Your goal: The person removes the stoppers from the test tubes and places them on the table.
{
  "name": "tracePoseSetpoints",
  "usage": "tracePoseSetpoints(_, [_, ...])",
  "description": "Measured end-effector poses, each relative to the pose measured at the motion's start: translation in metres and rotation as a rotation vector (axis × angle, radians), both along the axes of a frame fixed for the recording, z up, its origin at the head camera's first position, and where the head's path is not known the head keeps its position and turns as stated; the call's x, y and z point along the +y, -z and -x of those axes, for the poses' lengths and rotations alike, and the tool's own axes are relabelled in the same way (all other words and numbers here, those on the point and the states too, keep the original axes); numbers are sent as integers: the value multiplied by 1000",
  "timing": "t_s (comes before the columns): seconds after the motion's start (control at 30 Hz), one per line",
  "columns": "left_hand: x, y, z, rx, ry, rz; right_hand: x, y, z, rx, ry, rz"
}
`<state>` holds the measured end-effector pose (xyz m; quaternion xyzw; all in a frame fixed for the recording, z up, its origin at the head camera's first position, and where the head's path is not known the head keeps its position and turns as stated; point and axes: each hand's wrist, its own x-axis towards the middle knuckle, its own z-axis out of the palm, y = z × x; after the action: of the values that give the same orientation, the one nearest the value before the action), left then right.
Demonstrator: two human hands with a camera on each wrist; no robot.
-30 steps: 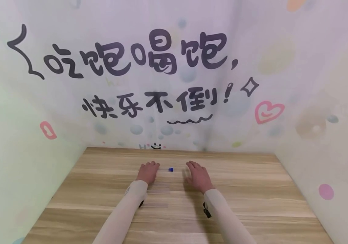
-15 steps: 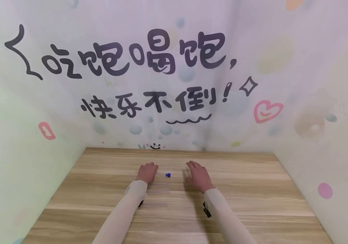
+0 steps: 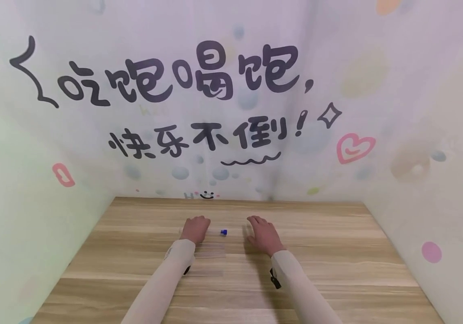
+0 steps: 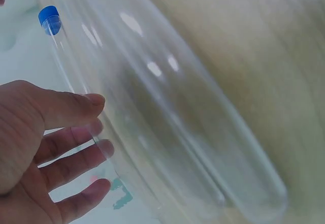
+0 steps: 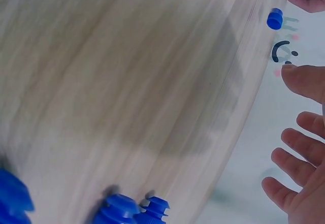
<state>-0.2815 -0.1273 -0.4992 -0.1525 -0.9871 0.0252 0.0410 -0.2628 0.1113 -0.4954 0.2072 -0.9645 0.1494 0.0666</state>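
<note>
My left hand (image 3: pixel 195 230) pinches a clear test tube (image 4: pixel 70 67) between thumb and fingers. A blue stopper (image 4: pixel 50 18) sits in the tube's upper end. In the head view this stopper (image 3: pixel 224 232) points right, toward the other hand, and most of the tube is hard to make out. Two more clear tubes (image 4: pixel 254 163) lie close by on the table in the left wrist view. My right hand (image 3: pixel 265 233) has its fingers extended and slightly bent, holding nothing, a short way right of the stopper. Its thumb (image 5: pixel 304 82) stands apart from the other fingers.
Several loose blue stoppers (image 5: pixel 118 209) are on the wood-grain table (image 5: pixel 127 82), at the lower edge of the right wrist view. A white printed wall (image 3: pixel 231 180) rises along the table's far edge, with further walls on both sides.
The stoppered end of the tube has shifted slightly toward me and to the left, mostly in the first half second. The left fingers have moved a little; my right hand has kept its place.
</note>
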Motion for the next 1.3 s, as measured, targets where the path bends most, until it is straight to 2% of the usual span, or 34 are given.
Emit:
tracePoseSetpoints(0.13, [0,-3,0,30,16,13,-1,0,0,-11,-11,8])
tracePoseSetpoints(0.53, [8,-15,-2,20,36,-44,-4,-10,0,23,-29,-6])
tracePoseSetpoints(0.93, [16,-16,-5,38,56,-37,-6,-16,-5,46,-49,26])
tracePoseSetpoints(1.2, [24,-21,-11,90,85,-58,-8,-17,-7,56,-64,32])
tracePoseSetpoints(1.3, [26,-22,-11,87,90,-67,-9,-18,-7,54,-69,37])
